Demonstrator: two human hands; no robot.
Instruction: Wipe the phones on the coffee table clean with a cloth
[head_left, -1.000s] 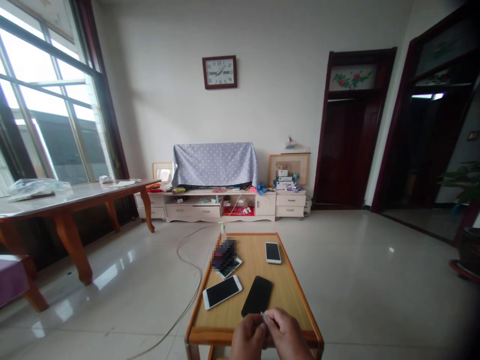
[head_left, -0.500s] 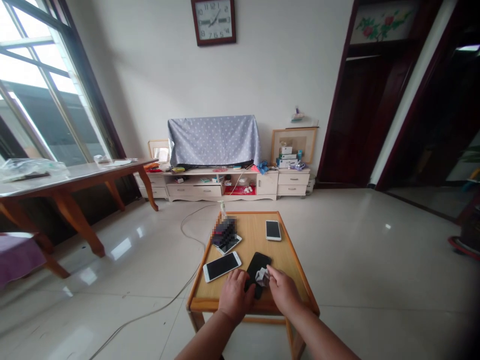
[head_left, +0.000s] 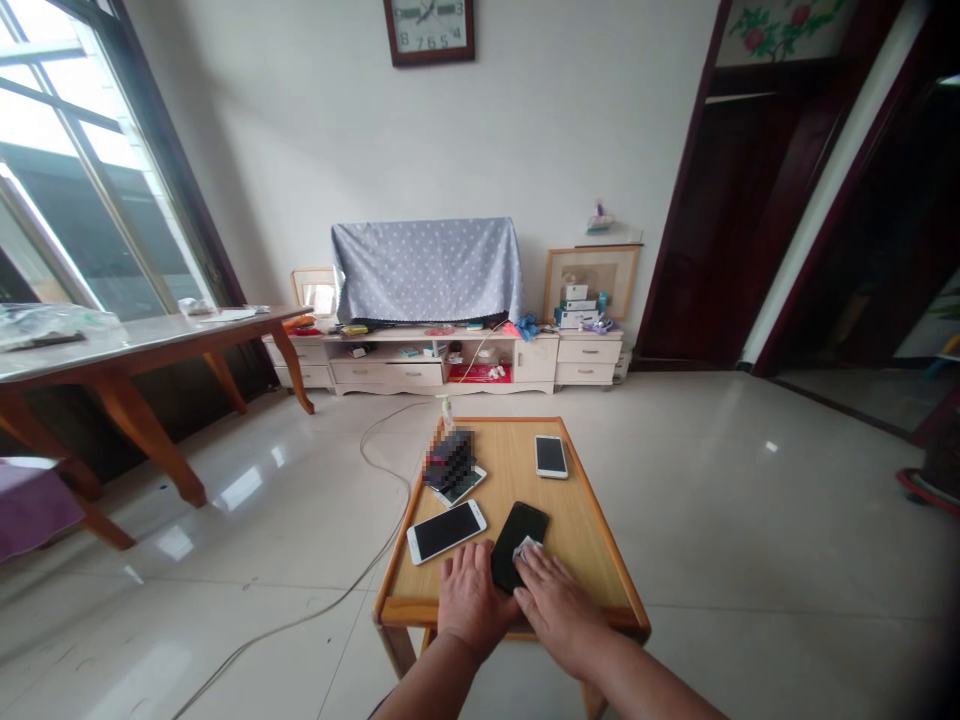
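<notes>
Because the right hand (head_left: 551,605) lies spread over a crumpled white tissue (head_left: 527,546) on the face of the black phone (head_left: 521,522), much of the tissue is hidden, and whether those fingers pinch it or only press it cannot be told. At the black phone's left edge and near end is the left hand (head_left: 472,590), fingers close together; whether it clamps the phone is unclear. The black phone lies on a small wooden table (head_left: 514,455). Left of it is a white phone (head_left: 448,532); beyond it, rightward, another white-framed phone (head_left: 551,456). Beyond it, leftward, a pixelated dark object (head_left: 450,457) cannot be identified; it partly covers a third light-edged phone (head_left: 468,487) and the base of a pump bottle (head_left: 448,413).
</notes>
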